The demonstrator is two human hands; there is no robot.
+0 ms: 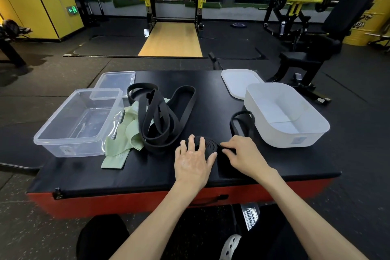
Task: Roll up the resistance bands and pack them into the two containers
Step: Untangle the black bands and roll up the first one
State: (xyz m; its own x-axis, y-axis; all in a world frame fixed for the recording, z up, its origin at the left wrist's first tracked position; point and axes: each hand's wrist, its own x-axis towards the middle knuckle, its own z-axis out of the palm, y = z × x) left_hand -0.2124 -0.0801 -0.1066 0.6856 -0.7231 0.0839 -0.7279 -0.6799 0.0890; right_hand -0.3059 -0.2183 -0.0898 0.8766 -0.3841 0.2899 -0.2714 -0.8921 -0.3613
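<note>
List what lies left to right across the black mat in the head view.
Clear container, green bands, loose black bands, left hand pressing the coiled band, right hand holding it, white container.

Bare surface (211,101) lies open between tangled black bands (157,143) and white container (280,139); clear container (80,145) blocks the left

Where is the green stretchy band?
In the head view, the light green band lies left of centre on the black padded platform, between the clear container and the loose black bands, partly under them.
</note>
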